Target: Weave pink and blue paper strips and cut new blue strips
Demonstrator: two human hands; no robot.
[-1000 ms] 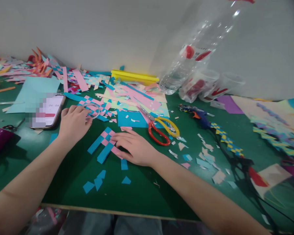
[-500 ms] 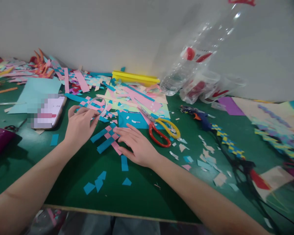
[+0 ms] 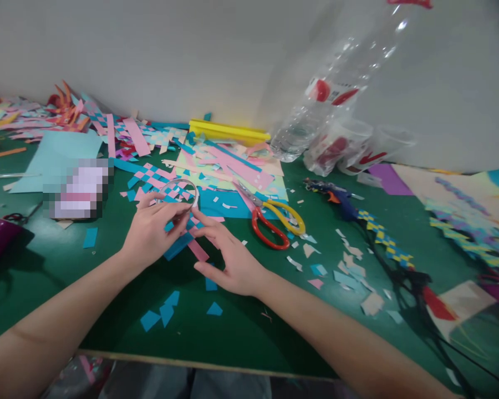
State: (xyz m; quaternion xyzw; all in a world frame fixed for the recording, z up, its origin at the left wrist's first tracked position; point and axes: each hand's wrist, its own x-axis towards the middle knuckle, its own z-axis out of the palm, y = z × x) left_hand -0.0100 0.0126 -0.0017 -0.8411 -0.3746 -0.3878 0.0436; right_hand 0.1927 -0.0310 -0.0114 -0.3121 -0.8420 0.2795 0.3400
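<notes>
My left hand (image 3: 152,233) pinches a clear tape ring (image 3: 178,191) and holds it just above a small woven piece of blue and pink paper strips (image 3: 187,241) on the green table (image 3: 241,327). My right hand (image 3: 228,255) is lifted slightly off the weave, fingers stretched toward the tape ring, the index fingertip at its lower rim. Most of the weave is hidden under both hands.
Red and yellow scissors (image 3: 274,219) lie right of my hands. A phone (image 3: 77,191) lies at left. Paper strips and woven scraps (image 3: 216,160) pile behind, with a yellow box (image 3: 228,132) and plastic bottles (image 3: 328,111). A glue gun (image 3: 336,197) and cord run right. Blue scraps (image 3: 162,313) lie near the front edge.
My left hand picked the tape ring up from beside the phone and carried it right, over the weave. My right hand lifted off the weave and reached toward the ring.
</notes>
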